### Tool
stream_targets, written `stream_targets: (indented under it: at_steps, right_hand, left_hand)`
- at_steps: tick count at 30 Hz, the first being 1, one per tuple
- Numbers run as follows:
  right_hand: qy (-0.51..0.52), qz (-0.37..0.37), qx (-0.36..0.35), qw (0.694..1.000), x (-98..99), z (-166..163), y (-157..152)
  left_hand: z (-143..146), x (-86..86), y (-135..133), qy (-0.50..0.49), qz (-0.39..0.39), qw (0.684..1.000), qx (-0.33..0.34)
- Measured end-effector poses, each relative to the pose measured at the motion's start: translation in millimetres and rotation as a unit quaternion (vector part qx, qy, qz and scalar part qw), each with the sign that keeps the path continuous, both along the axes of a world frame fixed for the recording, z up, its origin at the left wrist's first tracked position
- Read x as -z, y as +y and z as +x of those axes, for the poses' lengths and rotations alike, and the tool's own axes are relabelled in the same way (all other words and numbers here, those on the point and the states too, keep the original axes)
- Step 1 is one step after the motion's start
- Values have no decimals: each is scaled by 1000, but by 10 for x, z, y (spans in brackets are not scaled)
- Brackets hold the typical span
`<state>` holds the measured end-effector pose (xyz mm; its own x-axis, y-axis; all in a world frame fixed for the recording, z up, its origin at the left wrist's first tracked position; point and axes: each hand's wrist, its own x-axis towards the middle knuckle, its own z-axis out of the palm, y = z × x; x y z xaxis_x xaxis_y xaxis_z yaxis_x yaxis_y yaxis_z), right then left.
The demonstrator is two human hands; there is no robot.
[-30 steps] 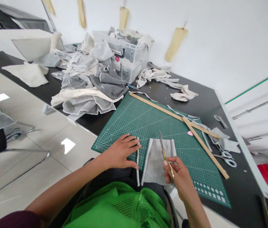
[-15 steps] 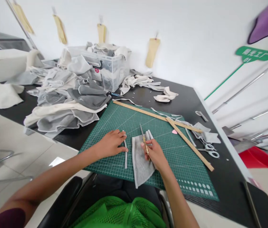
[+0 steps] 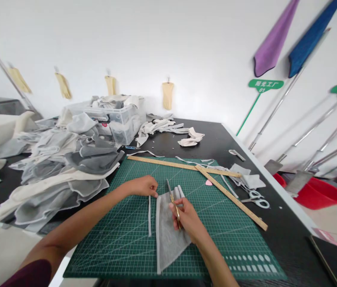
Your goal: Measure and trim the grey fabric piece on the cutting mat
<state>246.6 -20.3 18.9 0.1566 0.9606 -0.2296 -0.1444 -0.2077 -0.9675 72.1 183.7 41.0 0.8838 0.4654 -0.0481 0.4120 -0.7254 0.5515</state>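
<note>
A grey cloth piece (image 3: 168, 235) with a pale bound edge lies on the green cutting mat (image 3: 111, 239). At its top left corner my left hand (image 3: 145, 186) is closed, thumb and fingertips pinched on the cloth. From beneath that hand a narrow pale strip (image 3: 149, 219) runs down the mat, beside the cloth. My right hand (image 3: 185, 219) grips gold-handled scissors (image 3: 172, 201) over the cloth, their silver blades pointing away from me. Whether the blades touch the fabric, I cannot tell. A rolled or folded edge (image 3: 179, 191) shows at the cloth's upper right.
Two wooden rulers (image 3: 162, 162) (image 3: 231, 197) cross on the mat. White-handled scissors (image 3: 256, 199) and fabric scraps (image 3: 253, 181) lie to the right. Piled cloths (image 3: 63, 167) and a clear bin (image 3: 123, 123) stand left. A dark flat object (image 3: 332, 255) sits at the near right.
My left hand has moved off the strip toward the cloth's corner, and its fingers have closed. My right hand still holds the scissors over the cloth. The view has tilted up and turned right.
</note>
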Motion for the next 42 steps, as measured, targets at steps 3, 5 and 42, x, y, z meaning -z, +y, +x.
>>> stream_targets:
  at_steps: [3,5,42]
  right_hand:
    - [21,9,41,999,-10,4,18]
    - [31,15,66,997,-26,-4,22]
    - [71,83,111,988,-145,2,-181]
  left_hand:
    - [276,106,219,-68,-7,994,-82]
    - [473,220,304,-121,1,979,-166]
    - [266,-3,-392,-26,296,954,-48]
